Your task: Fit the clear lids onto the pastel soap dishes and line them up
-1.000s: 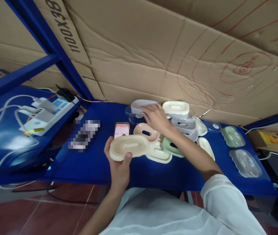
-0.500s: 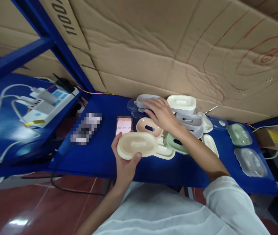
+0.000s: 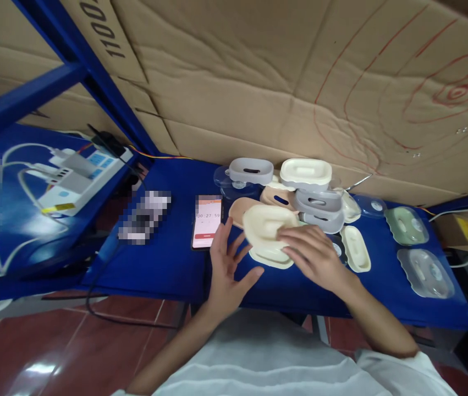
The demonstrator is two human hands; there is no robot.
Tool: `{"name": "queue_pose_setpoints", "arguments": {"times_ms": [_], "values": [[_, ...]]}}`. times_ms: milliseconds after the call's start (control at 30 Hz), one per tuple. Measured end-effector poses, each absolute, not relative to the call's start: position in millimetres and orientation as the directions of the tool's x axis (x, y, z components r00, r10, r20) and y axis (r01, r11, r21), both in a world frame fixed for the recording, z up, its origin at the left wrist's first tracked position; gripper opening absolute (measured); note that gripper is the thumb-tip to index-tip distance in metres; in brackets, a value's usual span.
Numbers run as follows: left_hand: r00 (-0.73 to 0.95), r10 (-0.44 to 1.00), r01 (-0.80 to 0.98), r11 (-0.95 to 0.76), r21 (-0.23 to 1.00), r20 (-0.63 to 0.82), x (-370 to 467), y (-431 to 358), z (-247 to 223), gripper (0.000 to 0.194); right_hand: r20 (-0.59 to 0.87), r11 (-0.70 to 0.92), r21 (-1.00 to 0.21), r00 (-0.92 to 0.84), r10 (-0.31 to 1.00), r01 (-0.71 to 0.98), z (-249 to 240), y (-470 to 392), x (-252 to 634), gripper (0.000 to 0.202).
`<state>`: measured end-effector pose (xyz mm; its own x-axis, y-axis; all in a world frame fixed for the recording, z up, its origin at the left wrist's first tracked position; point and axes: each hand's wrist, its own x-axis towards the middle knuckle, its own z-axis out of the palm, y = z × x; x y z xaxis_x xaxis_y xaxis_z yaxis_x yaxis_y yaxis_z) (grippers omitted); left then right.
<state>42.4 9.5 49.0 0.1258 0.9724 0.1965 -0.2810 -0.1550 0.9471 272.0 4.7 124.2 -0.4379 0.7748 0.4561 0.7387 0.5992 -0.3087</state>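
A cream tray is pinched at its right end by my right hand, tilted above the blue table. My left hand is just left of it, fingers spread, holding nothing. Beneath the held tray another cream piece partly shows. Behind are a peach piece, a second peach piece with a slot and stacked grey pieces. A grey piece and a cream tray sit at the back. To the right lies a small cream tray.
A phone with a timer lies left of my left hand. Clear lids and a green piece rest at the right. A power strip with cables is at the left. Cardboard stands behind the table.
My left hand has let go of the cream tray and opened. My right hand has come back from the grey piece and holds a cream tray, now tilted and farther right.
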Motion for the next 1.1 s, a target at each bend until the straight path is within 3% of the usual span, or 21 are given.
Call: {"name": "queue_pose_setpoints", "arguments": {"times_ms": [100,200,300,400,500,567,600,667,767,867,1000,1100], "values": [[0.13,0.949,-0.161,-0.265,0.951,0.286,46.3,5.9,45.7,0.085,0.431,0.499,-0.214,-0.377,0.82,0.84,110.8,9.7,289.8,0.035],[0.21,0.881,0.083,-0.449,0.89,0.424,47.4,3.2,42.3,0.062,0.4,0.474,-0.137,-0.389,0.83,0.87,95.4,15.5,287.4,0.036],[0.334,0.774,0.252,-0.623,0.74,0.538,47.6,-0.1,38.5,0.042,0.415,0.481,-0.137,-0.391,0.822,0.866,88.0,11.8,283.0,0.042],[0.361,0.733,0.292,-0.676,0.676,0.577,48.1,-3.3,34.1,0.034,0.465,0.422,-0.162,-0.308,0.83,0.892,89.9,-5.5,313.3,0.044],[0.376,0.722,0.273,-0.685,0.676,0.581,47.9,-4.6,31.3,0.031,0.595,0.092,-0.153,0.017,0.804,0.984,84.5,-38.3,390.7,0.045],[0.398,0.707,0.245,-0.696,0.675,0.584,47.5,-3.7,30.8,0.03,0.703,-0.291,-0.104,0.277,0.655,0.951,68.7,-68.6,449.9,0.056],[0.41,0.699,0.231,-0.702,0.674,0.586,47.4,-2.8,31.0,0.03,0.757,-0.472,-0.129,0.394,0.521,0.872,57.4,-84.9,475.1,0.062],[0.427,0.681,0.208,-0.714,0.668,0.595,48.3,-0.6,32.0,0.029,0.716,-0.651,-0.247,0.587,0.377,0.718,32.4,-115.5,509.0,0.079],[0.439,0.654,0.173,-0.735,0.656,0.616,51.5,2.2,34.5,0.028,0.605,-0.697,-0.282,0.686,0.404,0.659,5.5,-145.7,518.8,0.092],[0.466,0.626,0.14,-0.75,0.647,0.625,54.5,2.3,36.5,0.029,0.606,-0.701,-0.256,0.675,0.42,0.666,2.8,-157.1,508.7,0.083],[0.496,0.611,0.114,-0.75,0.651,0.617,54.6,-1.9,36.7,0.03,0.552,-0.687,-0.329,0.722,0.417,0.648,15.5,-164.6,512.7,0.074],[0.498,0.64,0.042,-0.692,0.721,0.585,54.9,-7.6,38.9,0.03,0.534,-0.621,-0.356,0.697,0.478,0.698,20.5,-167.9,518.4,0.068]]}}
